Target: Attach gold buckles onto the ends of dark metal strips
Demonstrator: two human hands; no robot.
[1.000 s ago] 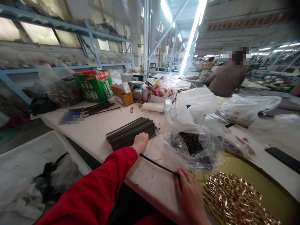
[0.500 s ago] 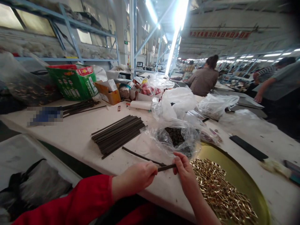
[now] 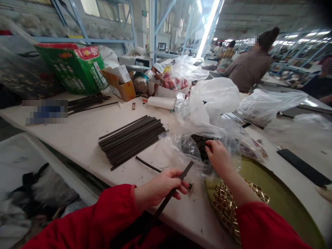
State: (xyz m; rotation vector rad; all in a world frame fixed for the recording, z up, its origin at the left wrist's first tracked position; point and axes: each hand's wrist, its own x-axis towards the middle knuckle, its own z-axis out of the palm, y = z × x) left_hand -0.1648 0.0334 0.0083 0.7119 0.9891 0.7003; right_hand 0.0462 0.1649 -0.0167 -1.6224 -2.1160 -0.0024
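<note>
My left hand [image 3: 166, 185] pinches a dark flat strip [image 3: 166, 200], which slants up to the right past my fingers. A small gold piece shows by its fingertips. My right hand [image 3: 220, 157] reaches to a clear plastic bag [image 3: 173, 147] of small black pieces [image 3: 201, 143], its thumb and fingertips together at them; what they hold is too small to tell. Beside the left hand another dark strip [image 3: 147, 163] lies on the table. A stack of dark strips [image 3: 132, 140] is farther back. Gold buckles [image 3: 225, 207] fill part of a round gold tray [image 3: 280, 193] under my right forearm.
White plastic bags [image 3: 215, 97], a white roll [image 3: 161, 102], an open cardboard box [image 3: 118, 88] and a green box [image 3: 72, 69] stand along the back of the table [image 3: 77, 138]. A black flat bar [image 3: 303, 167] lies at the right. A person [image 3: 249, 69] is farther off.
My right hand has left the strip and moved to the black pieces in the bag. The strip in my left hand now slants more steeply. The view has shifted.
</note>
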